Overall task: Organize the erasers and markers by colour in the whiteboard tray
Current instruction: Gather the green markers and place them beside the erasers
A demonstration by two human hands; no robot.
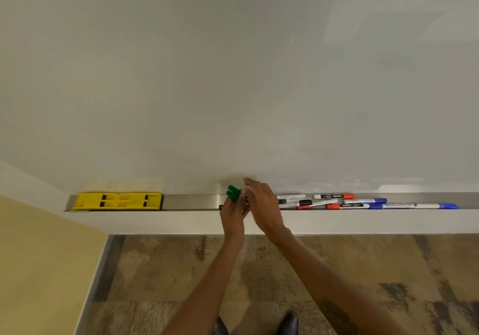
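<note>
— While left hand (233,209) fingers grip two green markers (233,192) above the whiteboard tray (190,202), which step?
— Gathering greens. Right hand (263,202) loosely open, touching them. Next: lay them beside yellow erasers (117,201), nine o'clock; remaining markers (363,202) three o'clock.

The scene is evenly and softly lit, with pale window-like glare seen on the whiteboard (233,75) toward its upper right. Faint shadows are cast at its lower edge. The right hand (264,205) is motion-blurred. Straight lines are bowed by wide-angle distortion near the frame edges.
</note>
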